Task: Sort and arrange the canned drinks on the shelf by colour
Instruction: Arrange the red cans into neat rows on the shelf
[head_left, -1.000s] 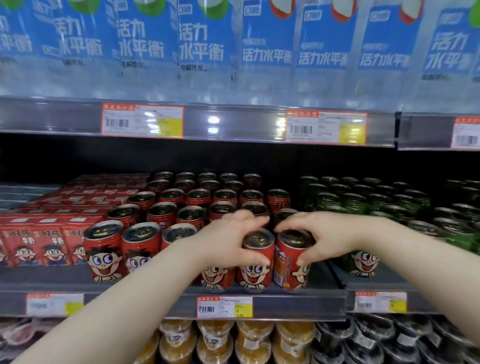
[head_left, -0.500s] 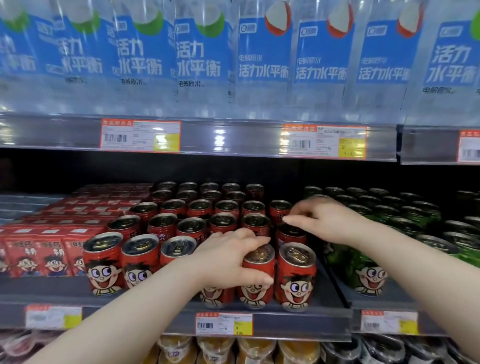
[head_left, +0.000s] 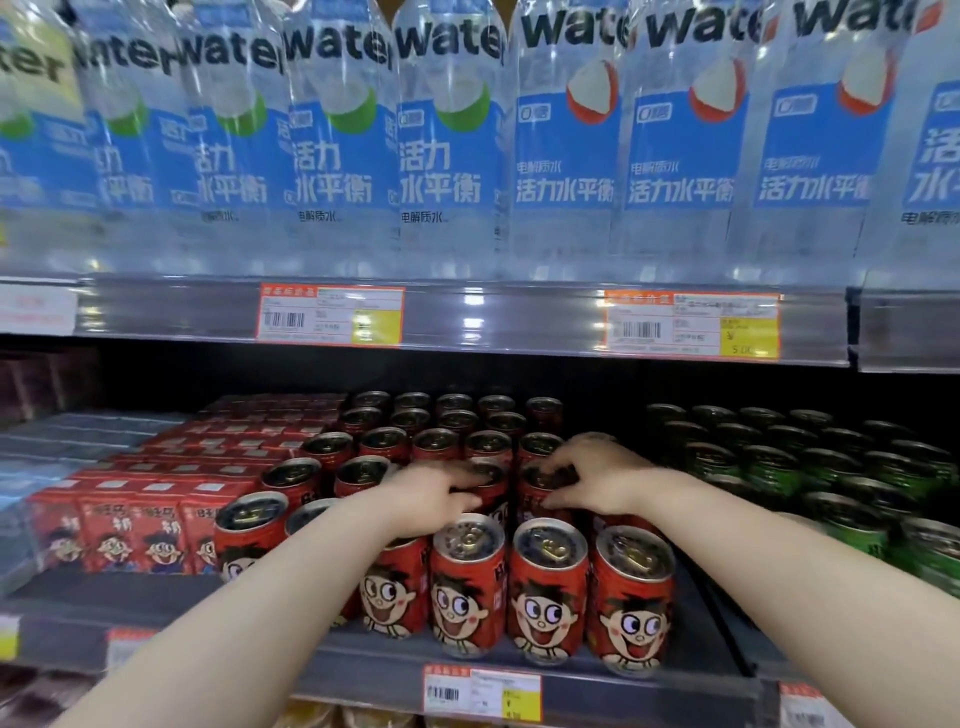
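Head view: shelf (head_left: 363, 673) of red cans (head_left: 545, 597); left hand (head_left: 434, 496) grasps a second-row can (head_left: 493, 499), right hand (head_left: 602, 480) its neighbour (head_left: 527, 493), both largely hidden.

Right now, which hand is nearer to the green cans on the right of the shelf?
Right. The right hand grips a red can left of the green cans; the left hand grips the neighbouring red can, farther left.

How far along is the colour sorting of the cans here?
Looks done: red cans fill the middle block, green cans the right one, with no stray colours visible. In hand: the left hand grips a second-row red can, and the right hand grips the neighbouring red can. Left, probably: squaring those two into their rows.
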